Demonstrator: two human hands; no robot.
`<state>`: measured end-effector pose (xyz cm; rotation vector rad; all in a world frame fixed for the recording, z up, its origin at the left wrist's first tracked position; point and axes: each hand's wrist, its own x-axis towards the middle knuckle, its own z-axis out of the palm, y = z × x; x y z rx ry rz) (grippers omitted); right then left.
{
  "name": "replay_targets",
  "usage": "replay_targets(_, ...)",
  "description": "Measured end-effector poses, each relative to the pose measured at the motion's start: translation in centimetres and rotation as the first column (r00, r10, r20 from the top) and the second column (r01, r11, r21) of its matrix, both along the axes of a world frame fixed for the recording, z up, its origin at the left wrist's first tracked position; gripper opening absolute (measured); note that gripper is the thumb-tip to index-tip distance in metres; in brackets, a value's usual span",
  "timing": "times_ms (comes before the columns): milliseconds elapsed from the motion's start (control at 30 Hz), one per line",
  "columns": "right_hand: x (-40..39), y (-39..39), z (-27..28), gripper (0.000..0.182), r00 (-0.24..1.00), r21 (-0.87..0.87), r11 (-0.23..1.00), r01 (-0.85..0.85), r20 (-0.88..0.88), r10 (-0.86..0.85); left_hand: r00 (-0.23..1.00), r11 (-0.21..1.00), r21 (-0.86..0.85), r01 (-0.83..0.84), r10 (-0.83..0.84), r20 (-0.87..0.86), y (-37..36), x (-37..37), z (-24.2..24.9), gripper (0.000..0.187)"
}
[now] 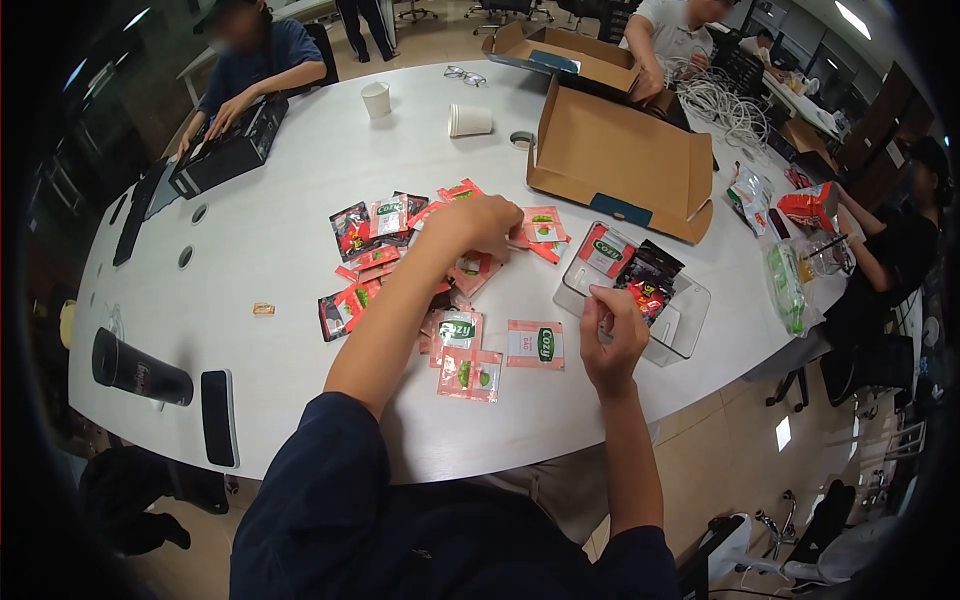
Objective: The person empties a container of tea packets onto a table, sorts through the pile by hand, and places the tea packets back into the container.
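Observation:
My left hand (485,228) reaches into a loose pile of sachets with its fingers curled downward. Its fingertips are hidden, close beside a pink sachet (541,226). Pink and black sachets overlap under my forearm, among them a black one (351,231). My right hand (612,342) is closed, fingers bent together, at the near side of a clear plastic box (686,335); what it grips, if anything, is hidden. Inside the box are a pink sachet (606,250) and several black sachets (650,283). Another pink Cozy sachet (535,344) lies flat between my arms, beside an overlapping group (460,345).
An open cardboard box (625,150) stands behind the plastic box. Two paper cups (376,100) and glasses (465,75) are farther back. At left lie a black tumbler (142,367) and a phone (219,418). Snack bags (806,206) are at right. Other people sit around the table.

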<state>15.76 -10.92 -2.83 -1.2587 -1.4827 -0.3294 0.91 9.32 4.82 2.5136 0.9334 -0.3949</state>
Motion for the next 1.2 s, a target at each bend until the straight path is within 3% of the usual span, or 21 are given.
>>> replay_targets(67, 0.0, 0.0, 0.0, 0.024, 1.0, 0.004, 1.0, -0.001, -0.01, 0.001, 0.98, 0.987, 0.162, -0.02, -0.013, 0.199, 0.5, -0.9, 0.3, 0.035)
replay_targets(133, -0.1, 0.0, -0.1, 0.023, 1.0, -0.003, 1.0, -0.011, -0.022, 0.011, 0.968, 0.983, 0.18, -0.033, -0.013, 0.249, 0.7, -1.8, 1.6, 0.03)
replay_targets(233, 0.0, 0.1, -0.3, 0.024, 0.999, -0.003, 1.0, -0.029, -0.044, 0.029, 0.871, 0.993, 0.056, 0.1, -0.115, 0.477, -0.4, -3.0, 4.6, 0.023)
replay_targets(267, -0.1, 0.1, -0.3, 0.024, 0.999, 0.004, 1.0, -0.017, -0.04, 0.017, 0.868, 0.992, 0.064, 0.113, -0.13, 0.48, -0.6, -2.9, 4.7, 0.023)
replay_targets(333, -0.2, 0.0, -0.4, 0.034, 0.974, 0.004, 0.992, -0.123, -0.19, 0.122, 0.685, 0.952, -0.107, 0.286, -0.125, 0.718, -1.3, -2.4, 4.6, 0.02)
replay_targets(367, -0.1, -0.3, -0.5, 0.047, 0.957, -0.051, 0.985, -0.166, -0.25, 0.148, 0.671, 0.913, -0.221, 0.342, -0.072, 0.738, -1.7, -1.9, 4.5, 0.02)
replay_targets(400, -0.1, -0.3, -0.4, 0.047, 0.961, -0.053, 0.987, -0.15, -0.241, 0.133, 0.662, 0.908, -0.218, 0.358, -0.082, 0.745, -2.1, -1.4, 4.6, 0.02)
replay_targets(467, -1.1, -0.3, 0.2, 0.052, 0.825, 0.073, 0.973, -0.217, -0.519, 0.223, 0.674, 0.918, -0.136, 0.374, -0.168, 0.719, -3.4, -0.3, 4.8, 0.017)
replay_targets(533, -1.4, -1.1, 0.8, 0.049, 0.786, 0.06, 0.974, -0.217, -0.581, 0.211, 0.669, 0.887, -0.219, 0.406, -0.126, 0.733, -4.3, 1.1, 4.1, 0.022)
replay_targets(600, -1.7, -2.2, 0.6, 0.044, 0.628, 0.039, 0.99, -0.137, -0.77, 0.117, 0.617, 0.777, -0.397, 0.489, 0.013, 0.786, -5.5, 2.0, 3.1, 0.031)
replay_targets(667, -1.1, -4.0, 1.4, 0.041, 0.554, 0.055, 0.983, -0.172, -0.82, 0.143, 0.663, 0.728, -0.474, 0.495, 0.036, 0.747, -5.9, 1.8, 3.1, 0.04)
replay_targets(733, 0.1, -6.5, 1.3, 0.04, 0.577, 0.057, 0.997, -0.056, -0.813, 0.079, 0.745, 0.871, -0.168, 0.461, -0.278, 0.606, -6.5, 1.0, 3.5, 0.044)
replay_targets(767, 0.9, -7.6, 1.0, 0.04, 0.575, 0.05, 0.996, -0.069, -0.814, 0.081, 0.833, 0.901, -0.088, 0.425, -0.351, 0.427, -7.2, 1.2, 3.2, 0.046)
replay_targets(800, 1.7, -9.0, 0.6, 0.039, 0.599, 0.032, 0.998, -0.052, -0.799, 0.057, 0.837, 0.906, -0.092, 0.414, -0.339, 0.43, -8.1, 1.7, 2.9, 0.046)
replay_targets(867, 2.1, -11.2, -0.6, 0.038, 0.624, 0.0, 0.999, -0.038, -0.781, 0.024, 0.852, 0.833, 0.238, 0.499, -0.522, 0.04, -10.2, 2.5, 1.6, 0.04)
replay_targets(933, 2.7, -12.8, -1.5, 0.036, 0.634, -0.133, 0.991, 0.01, -0.766, -0.11, 0.871, 0.841, 0.263, 0.473, -0.491, 0.004, -11.4, 3.0, -0.8, 0.036)
replay_targets(1000, 2.6, -13.6, -1.5, 0.035, 0.595, -0.165, 0.986, 0.011, -0.792, -0.139, 0.87, 0.825, 0.297, 0.481, -0.491, -0.044, -12.6, 3.5, -2.8, 0.033)
replay_targets(1100, 3.0, -14.8, -1.2, 0.035, 0.749, -0.382, 0.908, -0.175, -0.65, -0.129, 0.935, 0.877, 0.338, 0.341, -0.354, -0.024, -13.4, 1.7, -4.6, 0.032)
replay_targets(1133, 2.7, -14.6, -0.8, 0.035, 0.743, -0.374, 0.917, -0.138, -0.652, -0.154, 0.946, 0.899, 0.307, 0.313, -0.322, -0.02, -13.7, 1.1, -4.5, 0.034)
replay_targets(1200, 1.4, -14.2, -0.5, 0.036, 0.572, -0.407, 0.869, -0.282, -0.798, -0.189, 0.914, 0.853, 0.361, 0.376, -0.406, 0.008, -13.9, 0.0, -4.6, 0.034)
